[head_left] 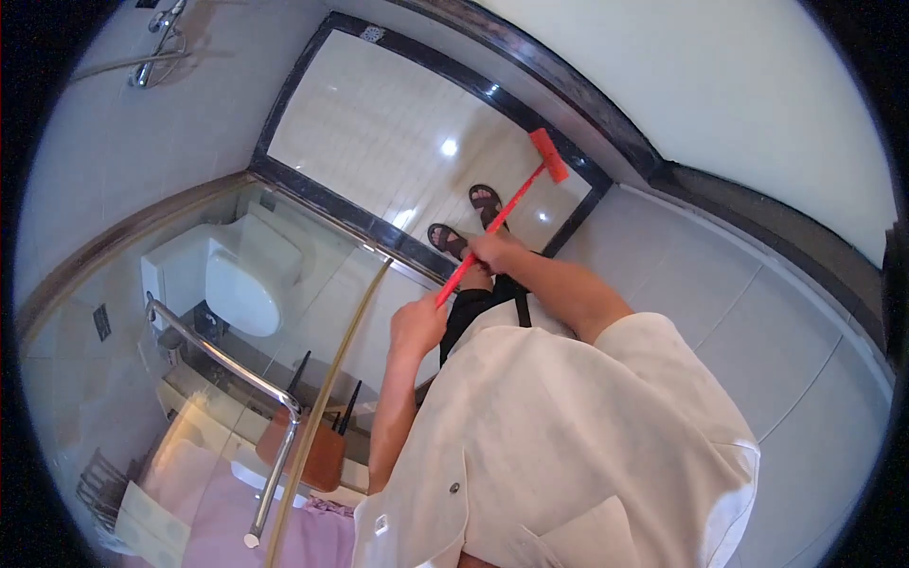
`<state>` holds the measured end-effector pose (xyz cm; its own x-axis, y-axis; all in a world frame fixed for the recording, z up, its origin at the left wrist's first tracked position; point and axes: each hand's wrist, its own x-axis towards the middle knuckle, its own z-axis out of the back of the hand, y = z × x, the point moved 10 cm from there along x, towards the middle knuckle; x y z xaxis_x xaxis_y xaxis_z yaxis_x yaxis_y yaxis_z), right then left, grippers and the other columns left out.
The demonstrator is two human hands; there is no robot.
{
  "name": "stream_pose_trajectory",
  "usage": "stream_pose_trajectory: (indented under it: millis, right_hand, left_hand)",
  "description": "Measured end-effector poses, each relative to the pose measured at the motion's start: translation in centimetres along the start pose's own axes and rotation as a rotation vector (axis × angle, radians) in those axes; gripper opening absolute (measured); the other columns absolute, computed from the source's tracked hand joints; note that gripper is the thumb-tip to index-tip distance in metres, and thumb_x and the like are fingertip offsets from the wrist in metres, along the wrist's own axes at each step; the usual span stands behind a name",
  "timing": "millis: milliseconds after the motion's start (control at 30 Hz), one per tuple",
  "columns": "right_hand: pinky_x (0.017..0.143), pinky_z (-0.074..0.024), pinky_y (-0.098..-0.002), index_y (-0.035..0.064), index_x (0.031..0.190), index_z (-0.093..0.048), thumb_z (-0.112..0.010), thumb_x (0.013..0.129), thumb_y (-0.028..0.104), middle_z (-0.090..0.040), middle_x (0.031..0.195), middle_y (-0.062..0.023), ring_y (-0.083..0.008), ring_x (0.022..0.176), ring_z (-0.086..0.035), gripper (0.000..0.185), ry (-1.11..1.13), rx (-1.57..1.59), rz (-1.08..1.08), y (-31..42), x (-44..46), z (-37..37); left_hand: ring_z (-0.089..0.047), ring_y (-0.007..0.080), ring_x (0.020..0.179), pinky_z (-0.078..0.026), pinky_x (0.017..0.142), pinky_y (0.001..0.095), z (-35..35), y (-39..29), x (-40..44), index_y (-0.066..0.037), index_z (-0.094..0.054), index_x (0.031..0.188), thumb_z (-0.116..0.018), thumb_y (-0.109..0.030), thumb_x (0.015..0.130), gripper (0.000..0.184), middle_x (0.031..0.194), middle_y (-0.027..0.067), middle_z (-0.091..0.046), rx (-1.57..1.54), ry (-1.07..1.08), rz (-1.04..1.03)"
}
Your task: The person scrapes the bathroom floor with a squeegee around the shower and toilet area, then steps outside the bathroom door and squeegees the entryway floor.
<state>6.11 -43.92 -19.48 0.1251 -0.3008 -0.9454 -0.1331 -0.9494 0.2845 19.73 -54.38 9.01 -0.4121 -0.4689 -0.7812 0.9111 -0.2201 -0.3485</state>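
Note:
A red long-handled floor brush (514,201) slants across the view, with its wide head (548,156) on the pale shower floor near the dark border; the bristles are too small to make out. My left hand (418,328) is closed around the upper end of the handle. Farther down, my right hand (496,252) also wraps the handle, close to my legs. My sandalled feet (484,199) stand on the floor beside the handle.
A glass panel (341,275) with a metal bar handle (227,360) stands at my left. Through it show a white toilet (244,292) and a brown stool (317,445). Tiled wall (701,256) rises at my right; a shower fixture (156,47) hangs far left. Dark raised edging (379,230) borders the floor.

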Motion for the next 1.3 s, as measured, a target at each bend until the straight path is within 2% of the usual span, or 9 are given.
stream_pose_trajectory:
  millis: [33,267,500,633,733,800,1133,1233,1300]
  right_hand:
    - [0.037,-0.038,-0.0356,0.0047,0.071,-0.056,-0.048,0.086,0.032,-0.048,0.055,-0.0068,-0.0202,0.042,-0.046,0.033,-0.048,0.126,-0.159,4.3,-5.4,-4.0]
    - [0.036,-0.036,-0.0313,0.0015,0.071,-0.058,-0.05,0.088,0.025,-0.049,0.053,-0.0058,-0.0172,0.04,-0.045,0.03,0.193,0.072,-0.17,6.1,-6.4,-12.3]
    - [0.036,-0.0363,-0.0332,0.0043,0.064,-0.058,-0.055,0.085,0.027,-0.047,0.05,-0.0063,-0.019,0.04,-0.047,0.031,0.065,-0.003,-0.008,5.3,-6.4,-6.8]
    - [0.038,-0.041,-0.0404,-0.0007,0.067,-0.059,-0.053,0.082,0.03,-0.057,0.061,-0.0155,-0.0248,0.047,-0.055,0.034,-0.18,-0.166,0.099,2.9,-3.4,-0.6]
    - [0.04,-0.0429,-0.0447,-0.0005,0.068,-0.059,-0.052,0.083,0.03,-0.057,0.061,-0.015,-0.0268,0.05,-0.056,0.034,-0.056,-0.24,0.014,2.0,-5.0,1.0]
    - [0.038,-0.0411,-0.0476,-0.0009,0.069,-0.058,-0.051,0.083,0.028,-0.054,0.058,-0.0142,-0.0291,0.046,-0.053,0.033,-0.197,0.045,-0.238,-1.6,-5.3,3.4]
    - [0.031,-0.0339,-0.0383,0.0033,0.061,-0.056,-0.047,0.08,0.023,-0.044,0.048,-0.0118,-0.0241,0.034,-0.043,0.028,-0.288,0.033,-0.194,-1.8,-4.7,4.7]
    - [0.03,-0.0343,-0.037,0.0033,0.063,-0.054,-0.046,0.082,0.024,-0.044,0.049,-0.0108,-0.0231,0.035,-0.042,0.029,-0.301,0.233,-0.33,-4.6,-2.7,4.3]
    - [0.031,-0.0361,-0.035,0.0038,0.065,-0.052,-0.045,0.083,0.025,-0.045,0.052,-0.0097,-0.0214,0.037,-0.043,0.029,-0.092,0.005,-0.413,-6.6,-0.2,3.4]
  left_hand:
    - [-0.063,0.0419,0.078,-0.049,0.072,0.0527,0.8,1.1,-1.2,-0.008,-0.061,0.102,-0.053,-0.031,0.088,0.028,0.082,0.0202,-0.066,-0.001,-0.036,0.049]
    - [-0.062,0.0431,0.079,-0.048,0.071,0.0543,1.1,5.2,-7.2,-0.006,-0.059,0.104,-0.053,-0.029,0.088,0.029,0.081,0.0227,-0.065,-0.103,-0.073,0.215]
    - [-0.062,0.0432,0.079,-0.049,0.072,0.0538,-1.8,2.1,-4.8,-0.006,-0.059,0.104,-0.054,-0.03,0.087,0.03,0.083,0.0238,-0.065,-0.171,-0.002,0.12]
    - [-0.063,0.0425,0.08,-0.049,0.073,0.0537,-4.2,-0.4,-1.7,-0.006,-0.059,0.103,-0.054,-0.03,0.087,0.03,0.084,0.0227,-0.065,-0.12,0.039,0.024]
    - [-0.063,0.0422,0.08,-0.049,0.073,0.0533,-4.7,-2.5,-0.1,-0.005,-0.059,0.103,-0.055,-0.03,0.086,0.03,0.084,0.0221,-0.066,-0.062,0.076,-0.032]
    - [-0.064,0.0421,0.08,-0.049,0.073,0.053,-5.3,-3.3,0.9,-0.005,-0.06,0.102,-0.055,-0.03,0.086,0.03,0.084,0.0222,-0.066,-0.031,0.096,-0.056]
    - [-0.066,0.0366,0.071,-0.052,0.063,0.0493,-6.0,-4.7,3.6,-0.005,-0.057,0.091,-0.058,-0.031,0.086,0.027,0.074,0.0177,-0.066,0.236,0.074,-0.239]
    - [-0.066,0.036,0.071,-0.051,0.062,0.0489,-4.7,-4.5,3.6,-0.006,-0.057,0.092,-0.058,-0.032,0.086,0.026,0.073,0.0166,-0.066,0.272,0.057,-0.244]
    - [-0.066,0.0358,0.071,-0.051,0.062,0.0487,-3.9,-4.1,3.7,-0.007,-0.057,0.092,-0.058,-0.032,0.087,0.025,0.073,0.0161,-0.066,0.277,0.038,-0.23]
